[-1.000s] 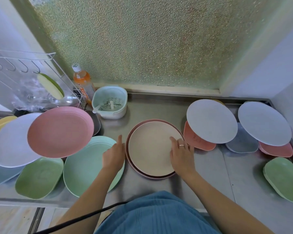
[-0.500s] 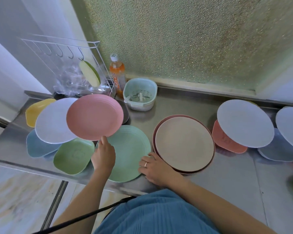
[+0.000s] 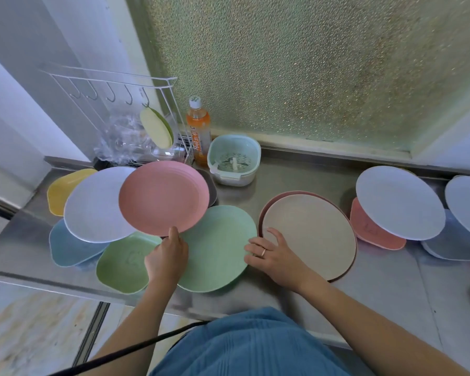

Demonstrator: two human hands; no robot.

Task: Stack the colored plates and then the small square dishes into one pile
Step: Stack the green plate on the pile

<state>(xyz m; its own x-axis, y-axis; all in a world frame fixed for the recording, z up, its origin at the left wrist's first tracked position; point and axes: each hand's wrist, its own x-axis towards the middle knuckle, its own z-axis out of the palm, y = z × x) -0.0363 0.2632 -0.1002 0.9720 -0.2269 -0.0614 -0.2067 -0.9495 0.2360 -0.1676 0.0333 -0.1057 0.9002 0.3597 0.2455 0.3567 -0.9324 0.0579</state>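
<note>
— Green plate point(image 3: 217, 248): where is it lying?
— On the tabletop point(image 3: 377, 283), between your hands. Your left hand point(image 3: 166, 257) is touching the pink plate point(image 3: 163, 196) at its rim, grip unclear; your right hand point(image 3: 276, 255) is resting loose-fingered on the beige plate point(image 3: 318, 234).

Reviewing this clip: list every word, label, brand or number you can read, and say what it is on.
Orange plastic bottle: red lettering runs along its white label, too blurred to read.
White cap of that bottle: dark print, too small to read.
Coral square dish: faint mark, illegible.
Green square dish: faint mark in its middle, illegible.
Nothing else shows text.
</note>
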